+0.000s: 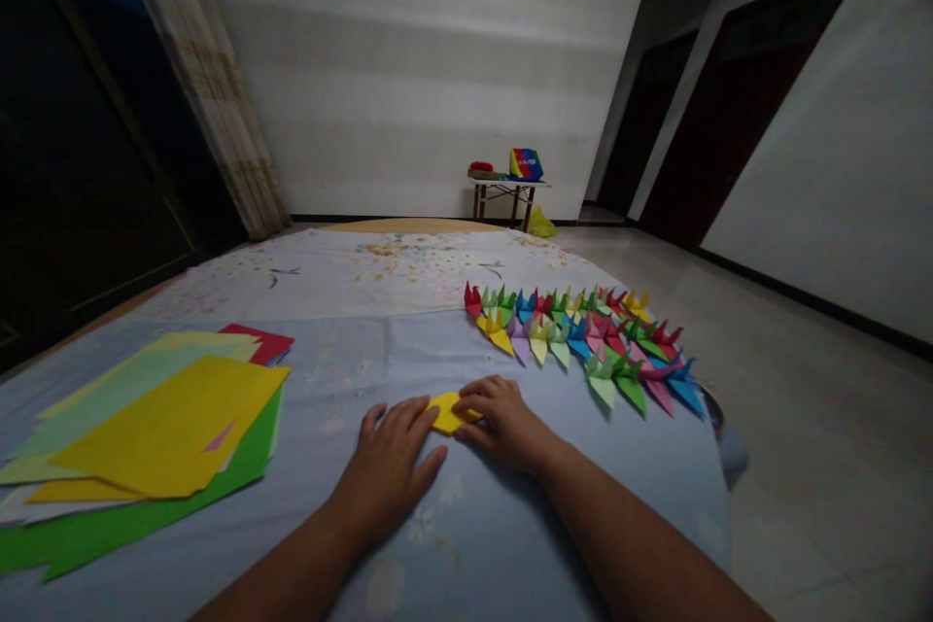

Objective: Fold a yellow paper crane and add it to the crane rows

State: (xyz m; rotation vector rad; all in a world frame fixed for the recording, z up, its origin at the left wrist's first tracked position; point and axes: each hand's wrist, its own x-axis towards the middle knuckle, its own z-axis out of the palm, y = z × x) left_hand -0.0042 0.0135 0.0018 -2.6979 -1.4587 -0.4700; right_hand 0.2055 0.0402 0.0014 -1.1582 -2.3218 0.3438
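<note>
We hold: left hand point(386, 466) half-open, fingertips touching folded yellow paper point(446, 413) | right hand point(502, 423) curled over it (both resting on pale blue cloth point(466, 525))

I see a bed point(342, 369) spread with pale sheets, carrying stacked colored paper point(167, 428) at left, rows of origami cranes point(575, 335) at right, and a yellow piece point(446, 413) between.

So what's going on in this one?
A person has both bare hands on a small, apparently folded piece of yellow paper, which lies on a pale blue cloth. The left hand touches its left end, and the right hand lies over its right end. Rows of multicoloured origami cranes sit further along the cloth to the right, and a pile of coloured paper sheets lies to the left.
</note>
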